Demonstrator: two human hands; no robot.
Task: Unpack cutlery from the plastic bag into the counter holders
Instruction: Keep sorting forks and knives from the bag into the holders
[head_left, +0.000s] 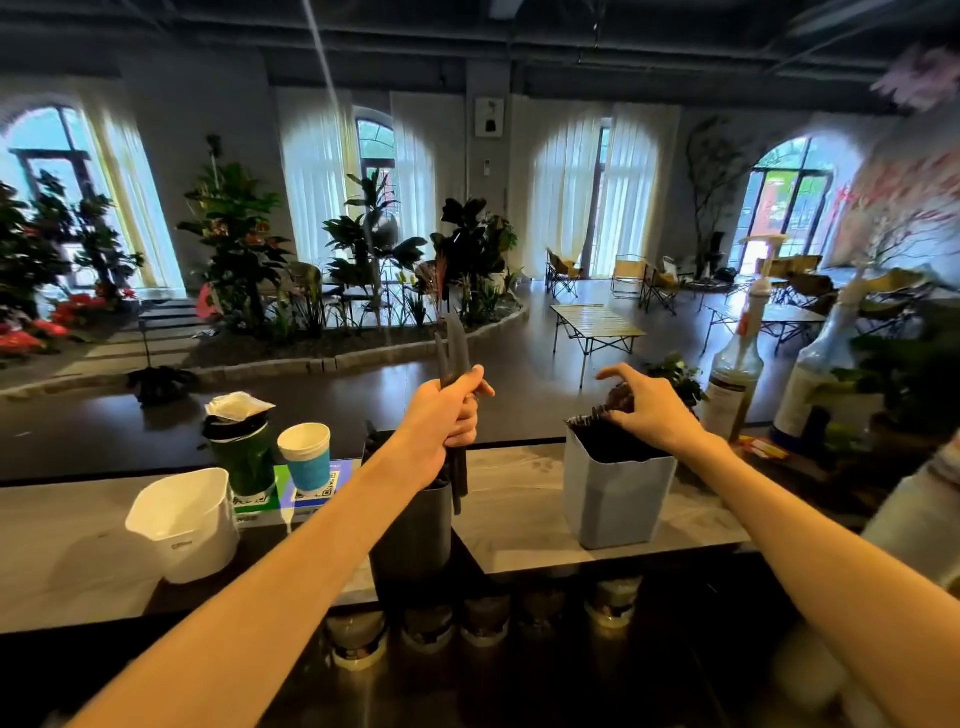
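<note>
My left hand (447, 415) grips a small bundle of black plastic cutlery (453, 348) upright, over a dark holder (415, 525) on the counter. To the right, my right hand (649, 410) rests over the top of a light grey holder (613, 499) packed with black cutlery (592, 415), its fingers curled on some dark pieces at the holder's rim. No plastic bag is visible.
A white holder (187, 525) stands at the left of the grey counter (62, 551). Behind it are a green cup (244, 457) topped with a packet and a blue-sleeved paper cup (307, 457). Two pump bottles (737, 374) stand at right. Lidded tubs (358, 639) sit below the counter.
</note>
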